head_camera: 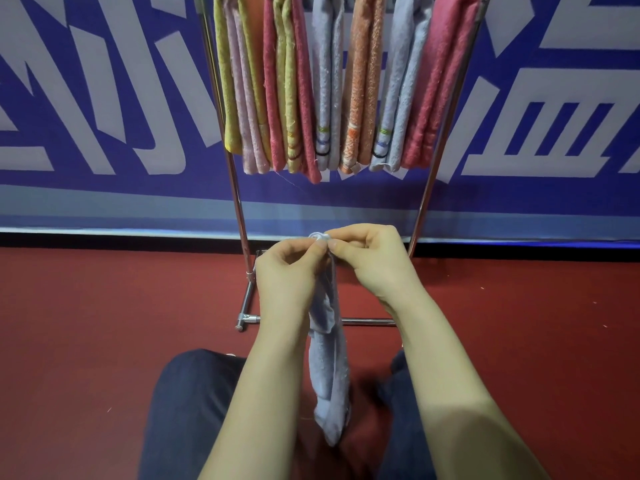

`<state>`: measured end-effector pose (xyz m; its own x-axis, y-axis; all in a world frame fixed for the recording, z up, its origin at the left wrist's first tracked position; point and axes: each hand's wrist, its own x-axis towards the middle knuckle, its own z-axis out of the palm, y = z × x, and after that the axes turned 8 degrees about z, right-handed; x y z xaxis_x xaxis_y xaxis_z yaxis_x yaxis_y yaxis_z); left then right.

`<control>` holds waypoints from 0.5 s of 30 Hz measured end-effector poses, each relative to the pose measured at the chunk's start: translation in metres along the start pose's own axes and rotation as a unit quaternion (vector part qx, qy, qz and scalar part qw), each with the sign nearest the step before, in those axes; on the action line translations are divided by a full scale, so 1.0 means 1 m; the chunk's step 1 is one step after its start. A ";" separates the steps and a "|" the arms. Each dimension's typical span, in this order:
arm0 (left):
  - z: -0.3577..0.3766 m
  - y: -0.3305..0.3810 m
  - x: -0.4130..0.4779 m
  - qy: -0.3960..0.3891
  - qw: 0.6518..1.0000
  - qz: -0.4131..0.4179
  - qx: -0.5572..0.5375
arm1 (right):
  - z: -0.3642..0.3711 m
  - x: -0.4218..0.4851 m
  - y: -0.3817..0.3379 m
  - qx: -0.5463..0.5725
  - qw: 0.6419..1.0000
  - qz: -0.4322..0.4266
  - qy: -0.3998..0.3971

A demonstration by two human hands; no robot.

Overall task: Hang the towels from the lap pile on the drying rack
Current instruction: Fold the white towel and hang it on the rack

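A pale blue towel [328, 368] hangs down between my forearms, its lower end dangling between my knees. My left hand [289, 268] and my right hand [372, 259] both pinch its bunched top edge, fingertips close together. Above and beyond them stands the metal drying rack [239, 202], its rail out of view at the top. Several towels hang from it side by side: yellow [228, 81], pink [304, 98], light blue [327, 81], orange [363, 81] and dark pink [440, 81].
My legs in dark trousers [187, 410] fill the lower frame. The rack's base bar [367, 320] lies on the red carpet [104, 323] just past my hands. A blue and white banner wall [104, 98] stands behind the rack.
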<state>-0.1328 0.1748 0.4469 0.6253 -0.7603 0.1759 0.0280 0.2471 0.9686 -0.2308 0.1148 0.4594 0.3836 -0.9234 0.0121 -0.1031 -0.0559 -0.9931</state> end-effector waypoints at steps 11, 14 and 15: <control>0.004 0.020 0.004 -0.021 0.973 -0.129 -0.191 | -0.007 -0.004 0.001 0.018 0.997 -0.075 0.025; -0.001 0.022 0.005 -0.045 0.985 -0.115 -0.124 | -0.013 -0.002 0.003 0.032 0.996 -0.076 0.026; -0.002 0.025 0.005 -0.048 0.989 -0.108 -0.089 | -0.014 -0.002 0.003 0.037 0.996 -0.072 0.024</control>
<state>-0.1278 0.1785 0.4718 0.5136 -0.8580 -0.0077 0.2952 0.1683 0.9405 -0.2444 0.1109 0.4579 0.3444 -0.9252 0.1592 0.0176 -0.1631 -0.9864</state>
